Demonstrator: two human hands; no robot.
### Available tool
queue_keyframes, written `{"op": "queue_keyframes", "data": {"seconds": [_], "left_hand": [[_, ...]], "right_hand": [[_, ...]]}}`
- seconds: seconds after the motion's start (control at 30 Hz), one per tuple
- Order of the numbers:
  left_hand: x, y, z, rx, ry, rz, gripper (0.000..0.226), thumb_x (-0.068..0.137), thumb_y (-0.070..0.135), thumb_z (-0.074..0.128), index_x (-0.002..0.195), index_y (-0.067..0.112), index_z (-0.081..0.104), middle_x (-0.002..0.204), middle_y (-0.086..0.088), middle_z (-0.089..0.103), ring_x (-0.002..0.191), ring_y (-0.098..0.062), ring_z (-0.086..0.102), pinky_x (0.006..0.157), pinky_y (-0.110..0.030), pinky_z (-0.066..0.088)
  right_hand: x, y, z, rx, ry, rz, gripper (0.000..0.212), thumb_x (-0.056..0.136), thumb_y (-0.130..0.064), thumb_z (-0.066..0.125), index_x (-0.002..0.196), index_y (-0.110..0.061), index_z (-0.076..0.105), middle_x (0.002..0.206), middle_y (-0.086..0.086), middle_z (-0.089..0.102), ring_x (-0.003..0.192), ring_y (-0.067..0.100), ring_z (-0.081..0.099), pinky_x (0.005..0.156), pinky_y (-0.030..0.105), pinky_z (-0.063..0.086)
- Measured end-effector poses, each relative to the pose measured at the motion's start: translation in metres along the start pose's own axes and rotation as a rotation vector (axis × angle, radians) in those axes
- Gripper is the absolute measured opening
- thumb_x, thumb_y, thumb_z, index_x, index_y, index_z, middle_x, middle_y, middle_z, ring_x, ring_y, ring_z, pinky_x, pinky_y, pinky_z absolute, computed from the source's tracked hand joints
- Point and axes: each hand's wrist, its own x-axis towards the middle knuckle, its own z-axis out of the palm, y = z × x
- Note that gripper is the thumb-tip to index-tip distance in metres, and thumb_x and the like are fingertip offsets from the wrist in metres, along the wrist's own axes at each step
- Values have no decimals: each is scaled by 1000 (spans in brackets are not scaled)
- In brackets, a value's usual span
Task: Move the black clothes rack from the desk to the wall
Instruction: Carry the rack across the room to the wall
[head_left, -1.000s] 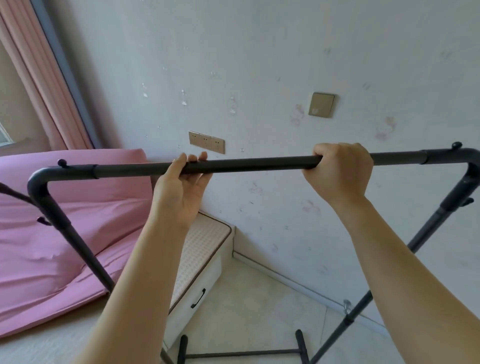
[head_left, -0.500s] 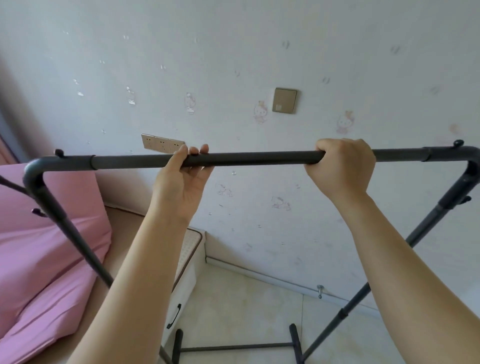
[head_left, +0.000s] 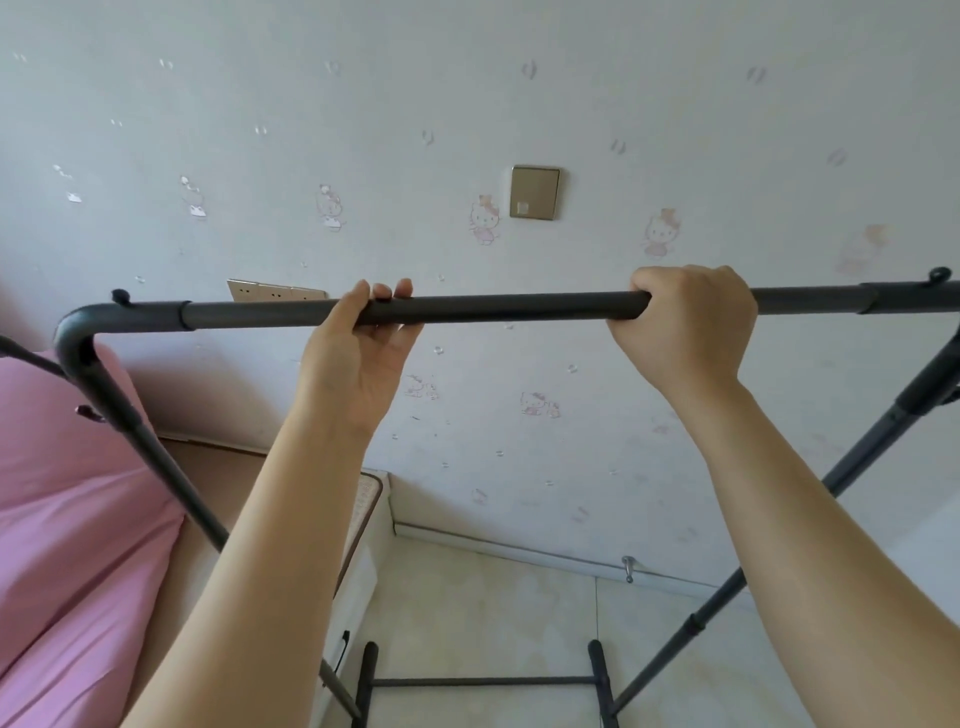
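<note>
Both hands wrapped closed on top bar of black clothes rack (head_left: 519, 307): left hand (head_left: 363, 343) underhand, right hand (head_left: 685, 327) overhand. Rack carried near wall (head_left: 675, 130), beside bed (head_left: 62, 519). Risk: base feet (head_left: 597, 670) catching bed frame or hitting baseboard. Versus earlier: wall closer, less bed visible.

Two hands, left (head_left: 358, 358) and right (head_left: 685, 332), one clothes rack (head_left: 519, 307), two wall plates (head_left: 535, 192).

pale stickered wall (head_left: 675, 104), pink bedding (head_left: 67, 519)
</note>
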Motion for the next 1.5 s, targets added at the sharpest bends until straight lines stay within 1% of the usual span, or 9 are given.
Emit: {"op": "queue_keyframes", "data": {"seconds": [0.13,0.33,0.57,0.77,0.9,1.07,1.3,1.37,1.5], "left_hand": [[20,-8,4,11,-4,-5,21,99,8,48,78,7,52,70,-4,57,80,-21,70,79,-39,59],[53,-21,15,3,-2,-15,18,97,6,49,80,6,51,71,-5,55,76,-22,70,75,-38,59],[90,-37,33,13,8,-20,21,98,4,47,77,6,51,69,-5,54,80,-22,67,76,-40,59],[112,-45,35,12,15,-20,19,97,3,47,79,5,51,70,-6,54,79,-23,65,78,-41,60],[128,-45,35,-7,4,-39,18,97,3,48,80,5,50,70,-7,53,80,-24,65,75,-41,60],[151,-46,34,-10,-10,-52,17,97,3,47,81,5,50,71,-7,53,80,-24,65,80,-44,59],[191,-44,32,-28,-37,-114,17,97,3,48,80,5,51,69,-7,55,80,-24,65,83,-45,58],[201,-44,32,-24,-47,-128,18,97,4,47,80,5,51,69,-7,54,80,-24,65,82,-44,58],[222,-42,30,-28,-69,-149,18,97,4,47,80,6,51,68,-7,55,79,-24,65,76,-43,59]], "right_hand": [[9,7,11,-12,21,-2,25,61,-7,58,46,-13,39,39,2,24,42,27,21,54,28,17],[25,19,31,-17,45,17,25,58,-5,57,45,-14,37,40,2,20,43,27,19,54,28,15],[48,38,56,-15,49,40,27,56,-3,60,45,-14,38,39,1,21,42,27,20,53,28,16],[59,43,71,-8,41,45,26,58,-5,58,46,-15,38,39,0,19,42,27,19,54,28,14],[67,45,83,-24,36,45,27,58,-5,59,45,-15,38,39,0,20,42,26,20,54,28,14],[77,43,94,-36,39,48,30,59,-5,57,46,-16,33,40,-5,11,43,25,16,54,27,12],[96,37,117,-76,34,83,25,56,-3,59,44,-13,39,40,-1,14,43,27,19,52,27,15],[100,35,122,-85,39,93,25,55,-3,60,44,-13,40,40,0,15,42,27,19,52,27,16],[109,30,135,-102,49,100,30,55,-2,60,45,-17,35,41,-2,12,43,26,17,53,26,13]]}}
